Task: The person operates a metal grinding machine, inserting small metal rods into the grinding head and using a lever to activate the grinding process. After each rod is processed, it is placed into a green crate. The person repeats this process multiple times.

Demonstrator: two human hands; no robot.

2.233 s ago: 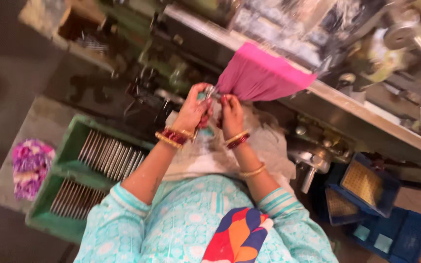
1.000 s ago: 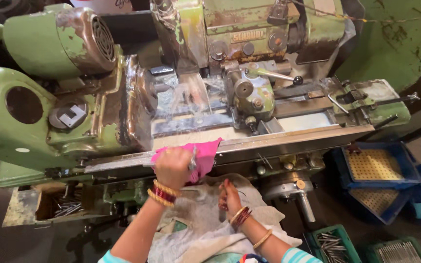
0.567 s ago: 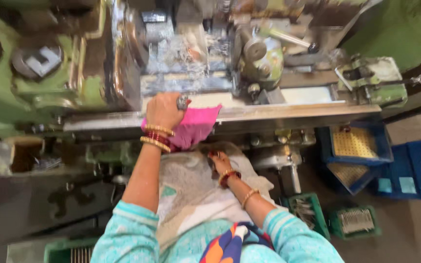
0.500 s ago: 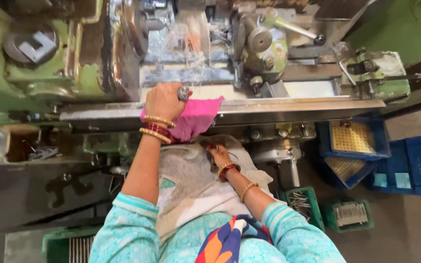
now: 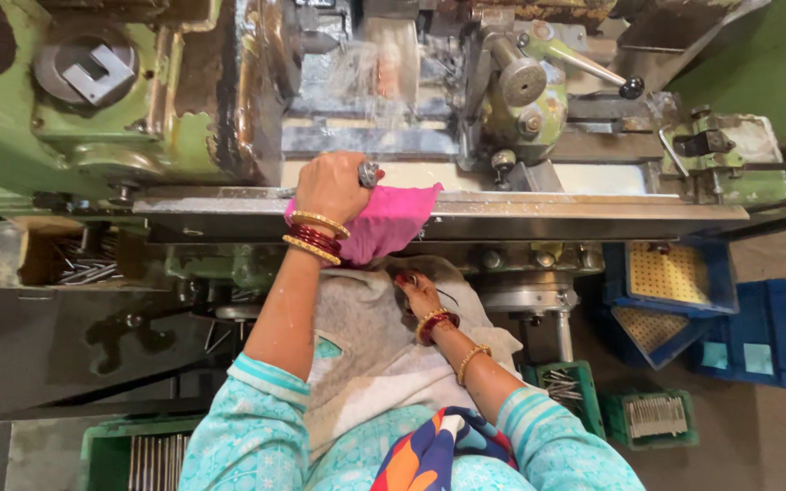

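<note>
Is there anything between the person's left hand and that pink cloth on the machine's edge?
Nothing visible. The left hand lies directly on the pink cloth, pressing it onto the machine's metal ledge, with a small metal part between its fingers. The right hand is lower, on the grey cloth at the lap, apart from the pink one.

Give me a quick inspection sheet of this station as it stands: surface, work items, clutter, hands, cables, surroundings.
Surface: metal machine ledge, worn, with pale residue.
Job's things: pink cloth draped over the ledge; small metal part at the left hand's fingers.
Clutter: green crates of metal rods on the floor; loose rods in a bin at left.
Hands: left hand on the ledge, gripping the metal part over the cloth; right hand low, resting on a grey cloth at the lap.
Cables: nothing seen.
Surroundings: green lathe-type machine with a lever; blue trays at right.
</note>
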